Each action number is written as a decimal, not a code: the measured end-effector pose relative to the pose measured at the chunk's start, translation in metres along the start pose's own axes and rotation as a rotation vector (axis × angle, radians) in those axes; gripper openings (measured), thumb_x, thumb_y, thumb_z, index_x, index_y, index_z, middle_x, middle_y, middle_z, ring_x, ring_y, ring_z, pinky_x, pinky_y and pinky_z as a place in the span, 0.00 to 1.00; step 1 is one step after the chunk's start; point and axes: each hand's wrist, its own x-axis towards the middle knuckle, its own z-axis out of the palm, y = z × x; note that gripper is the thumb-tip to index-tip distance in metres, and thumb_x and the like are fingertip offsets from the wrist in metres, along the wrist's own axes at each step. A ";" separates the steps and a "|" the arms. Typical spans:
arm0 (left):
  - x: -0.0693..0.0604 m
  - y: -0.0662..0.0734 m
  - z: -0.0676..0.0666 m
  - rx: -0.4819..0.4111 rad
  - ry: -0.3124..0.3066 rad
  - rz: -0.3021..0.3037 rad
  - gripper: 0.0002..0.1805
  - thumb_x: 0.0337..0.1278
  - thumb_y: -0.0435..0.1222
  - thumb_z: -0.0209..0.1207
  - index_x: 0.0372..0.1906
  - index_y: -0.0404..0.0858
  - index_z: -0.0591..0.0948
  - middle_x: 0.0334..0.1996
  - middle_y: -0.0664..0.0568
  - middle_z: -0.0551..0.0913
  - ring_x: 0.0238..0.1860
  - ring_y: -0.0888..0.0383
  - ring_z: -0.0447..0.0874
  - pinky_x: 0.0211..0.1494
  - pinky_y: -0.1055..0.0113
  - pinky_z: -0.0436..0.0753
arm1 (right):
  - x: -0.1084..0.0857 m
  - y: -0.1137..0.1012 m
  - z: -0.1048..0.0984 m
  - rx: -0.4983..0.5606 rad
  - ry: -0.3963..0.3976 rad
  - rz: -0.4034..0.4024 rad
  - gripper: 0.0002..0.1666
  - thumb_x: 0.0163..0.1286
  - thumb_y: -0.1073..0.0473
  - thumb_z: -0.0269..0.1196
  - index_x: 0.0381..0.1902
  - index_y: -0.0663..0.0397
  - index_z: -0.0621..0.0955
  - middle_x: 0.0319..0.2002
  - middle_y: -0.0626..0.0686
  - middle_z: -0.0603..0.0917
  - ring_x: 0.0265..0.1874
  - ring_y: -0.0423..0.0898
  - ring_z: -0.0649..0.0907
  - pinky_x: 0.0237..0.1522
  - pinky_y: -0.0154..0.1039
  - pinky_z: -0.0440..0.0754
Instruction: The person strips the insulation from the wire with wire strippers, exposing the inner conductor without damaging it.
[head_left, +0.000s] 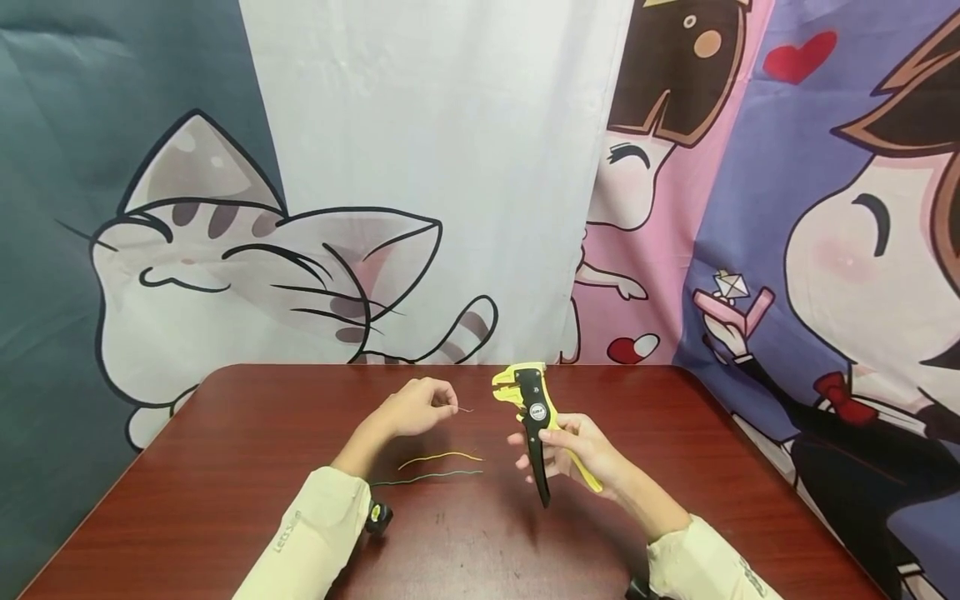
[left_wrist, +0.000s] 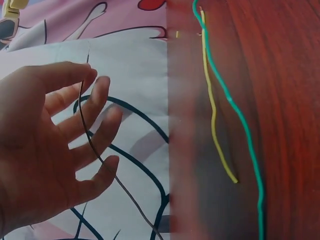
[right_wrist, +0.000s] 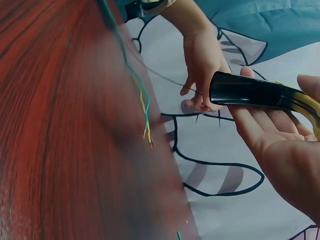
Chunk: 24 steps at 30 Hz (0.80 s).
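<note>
My left hand (head_left: 412, 408) pinches a thin dark wire (left_wrist: 125, 189) between thumb and index finger. In the left wrist view the wire's short upper tip, thin and pale, sticks out past the fingertips, while its long part trails down behind the other fingers. My right hand (head_left: 588, 450) holds a yellow and black wire stripper (head_left: 538, 410), head up, its mouth facing left toward the wire but apart from it. A yellow wire (head_left: 442, 456) and a green wire (head_left: 435, 476) lie on the table below the left hand. Bare copper shows at their ends in the right wrist view.
The dark red wooden table (head_left: 465, 550) reaches back to a cartoon-printed curtain (head_left: 450, 167). Small scraps lie on it, a yellow scrap (left_wrist: 177, 34) and a green scrap (right_wrist: 179, 235) among them. Black wrist cameras sit at both sleeves.
</note>
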 end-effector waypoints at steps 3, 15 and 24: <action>0.001 -0.001 0.004 0.038 0.024 -0.053 0.04 0.64 0.41 0.62 0.35 0.48 0.85 0.34 0.65 0.84 0.35 0.63 0.78 0.40 0.53 0.74 | 0.000 0.003 0.000 -0.054 0.046 0.011 0.22 0.76 0.68 0.47 0.65 0.71 0.68 0.53 0.61 0.84 0.41 0.54 0.88 0.45 0.58 0.83; 0.000 -0.004 0.017 0.136 0.014 -0.126 0.06 0.56 0.43 0.68 0.25 0.57 0.85 0.32 0.68 0.85 0.38 0.64 0.79 0.39 0.55 0.74 | -0.003 0.021 -0.003 -0.166 0.286 0.119 0.12 0.73 0.62 0.59 0.50 0.64 0.75 0.54 0.70 0.81 0.46 0.69 0.84 0.44 0.66 0.79; 0.002 -0.012 0.024 0.105 -0.061 -0.213 0.06 0.54 0.42 0.70 0.25 0.55 0.85 0.27 0.66 0.82 0.34 0.62 0.77 0.37 0.54 0.72 | -0.007 0.037 -0.006 -0.330 0.506 0.256 0.18 0.66 0.59 0.67 0.45 0.71 0.80 0.35 0.59 0.87 0.35 0.54 0.88 0.32 0.53 0.85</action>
